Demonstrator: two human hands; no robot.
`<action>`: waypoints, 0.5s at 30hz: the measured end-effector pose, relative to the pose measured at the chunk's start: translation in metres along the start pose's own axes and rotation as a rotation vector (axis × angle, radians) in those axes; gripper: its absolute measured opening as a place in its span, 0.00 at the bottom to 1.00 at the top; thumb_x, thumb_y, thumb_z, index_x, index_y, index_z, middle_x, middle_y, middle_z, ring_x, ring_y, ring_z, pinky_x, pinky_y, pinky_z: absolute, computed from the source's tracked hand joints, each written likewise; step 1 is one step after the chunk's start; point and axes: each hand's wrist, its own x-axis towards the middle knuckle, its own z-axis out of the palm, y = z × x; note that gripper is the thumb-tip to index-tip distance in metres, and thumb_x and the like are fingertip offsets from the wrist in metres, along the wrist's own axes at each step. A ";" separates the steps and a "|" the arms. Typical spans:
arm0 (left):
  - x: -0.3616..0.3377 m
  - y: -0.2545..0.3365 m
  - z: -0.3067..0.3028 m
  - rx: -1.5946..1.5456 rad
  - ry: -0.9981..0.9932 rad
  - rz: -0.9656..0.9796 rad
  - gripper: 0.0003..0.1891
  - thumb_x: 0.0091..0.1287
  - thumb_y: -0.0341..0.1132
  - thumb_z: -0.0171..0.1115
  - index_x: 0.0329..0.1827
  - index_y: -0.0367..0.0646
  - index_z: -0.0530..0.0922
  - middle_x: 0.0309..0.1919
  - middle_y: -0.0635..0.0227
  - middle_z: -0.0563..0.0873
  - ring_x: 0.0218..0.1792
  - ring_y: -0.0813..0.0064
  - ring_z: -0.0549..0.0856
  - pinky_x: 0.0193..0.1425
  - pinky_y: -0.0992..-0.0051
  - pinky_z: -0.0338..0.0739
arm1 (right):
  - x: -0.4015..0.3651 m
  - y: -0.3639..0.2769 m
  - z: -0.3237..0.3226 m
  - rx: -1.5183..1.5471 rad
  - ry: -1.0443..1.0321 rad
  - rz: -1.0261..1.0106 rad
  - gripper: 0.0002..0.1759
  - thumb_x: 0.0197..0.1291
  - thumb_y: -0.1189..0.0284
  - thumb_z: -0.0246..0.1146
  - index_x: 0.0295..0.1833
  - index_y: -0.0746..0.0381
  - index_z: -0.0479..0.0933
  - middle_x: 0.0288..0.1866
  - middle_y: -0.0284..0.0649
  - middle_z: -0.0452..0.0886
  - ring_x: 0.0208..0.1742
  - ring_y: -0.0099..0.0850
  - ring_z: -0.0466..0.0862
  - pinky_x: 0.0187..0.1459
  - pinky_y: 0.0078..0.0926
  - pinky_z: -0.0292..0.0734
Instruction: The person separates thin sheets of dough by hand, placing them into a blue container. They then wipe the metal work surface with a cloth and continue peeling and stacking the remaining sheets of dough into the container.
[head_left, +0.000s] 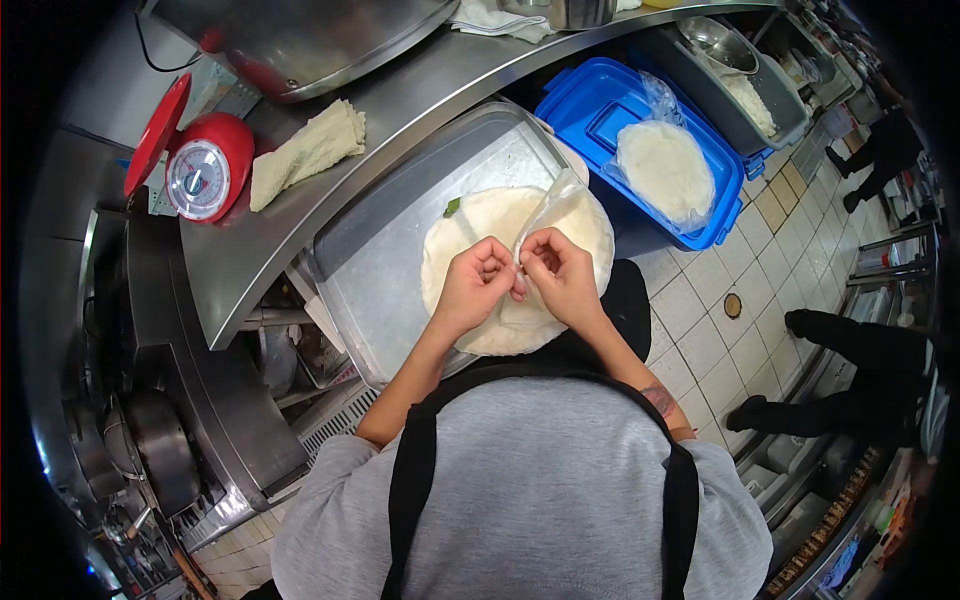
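A flat round of pale dough (448, 262) lies on a grey metal tray (362, 268) in front of me. Over the dough, my left hand (478, 284) and my right hand (560, 278) meet, fingertips close together. Both hands pinch a gathered piece of clear plastic film (545, 208), which trails up and to the right across the dough's far edge. A small green leaf-like scrap (452, 207) shows at the upper left rim of the dough.
On the steel counter (405, 130) are a folded slab of dough (308, 155) and a red dial scale (205, 170). A blue lidded bin (606, 85) at the right bears another plastic-wrapped dough round (665, 172). Two people's legs (850, 375) show on the tiled floor.
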 end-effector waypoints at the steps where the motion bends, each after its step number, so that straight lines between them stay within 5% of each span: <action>1: 0.000 0.000 0.000 -0.001 0.002 -0.006 0.02 0.70 0.22 0.54 0.37 0.36 0.72 0.27 0.66 0.83 0.28 0.80 0.83 0.35 0.79 0.81 | 0.000 0.001 0.000 0.047 -0.003 -0.001 0.06 0.61 0.75 0.64 0.38 0.68 0.79 0.30 0.36 0.83 0.29 0.18 0.80 0.32 0.18 0.76; 15: -0.001 0.004 -0.001 0.053 -0.028 -0.060 0.04 0.69 0.24 0.58 0.35 0.37 0.72 0.27 0.67 0.83 0.27 0.81 0.84 0.35 0.81 0.79 | 0.000 0.007 -0.004 0.117 -0.056 0.059 0.07 0.63 0.75 0.65 0.40 0.69 0.81 0.29 0.34 0.83 0.30 0.16 0.80 0.32 0.15 0.75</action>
